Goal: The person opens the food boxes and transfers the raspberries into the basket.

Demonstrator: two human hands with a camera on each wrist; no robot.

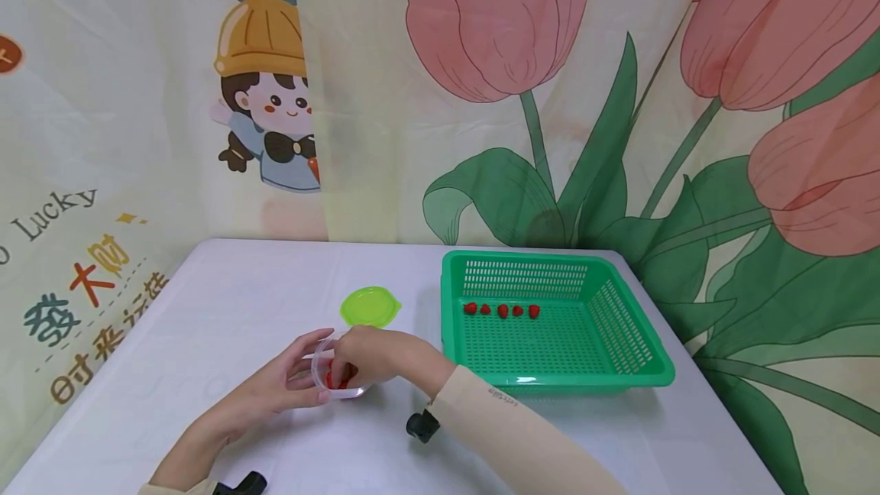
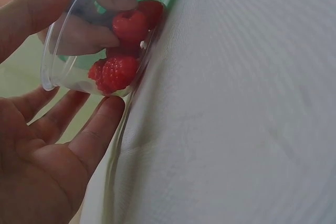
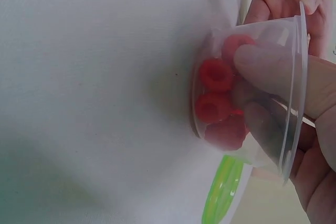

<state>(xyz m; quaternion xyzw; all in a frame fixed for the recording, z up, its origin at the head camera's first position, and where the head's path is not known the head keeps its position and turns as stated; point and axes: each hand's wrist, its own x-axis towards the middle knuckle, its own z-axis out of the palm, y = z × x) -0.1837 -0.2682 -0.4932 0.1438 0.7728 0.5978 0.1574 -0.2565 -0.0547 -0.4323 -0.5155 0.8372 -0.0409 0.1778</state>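
My left hand [image 1: 278, 384] grips a clear plastic cup [image 2: 79, 72] from the side, thumb near the rim and fingertips along the wall. The cup stands on the table, its mouth upward. Several red raspberries [image 3: 215, 74] lie at its bottom. My right hand [image 1: 374, 354] reaches in through the mouth, thumb and fingers down among the berries. A raspberry [image 2: 130, 27] shows between those fingertips in the left wrist view; whether it is pinched I cannot tell. In the head view the right hand hides much of the cup.
A green plastic basket [image 1: 564, 382] stands to the right, with several red berries [image 1: 503, 311] in a row inside, toward its back left. Behind the cup lies a bright green lid [image 1: 371, 306]. The white-covered table [image 1: 275, 281] meets a printed backdrop.
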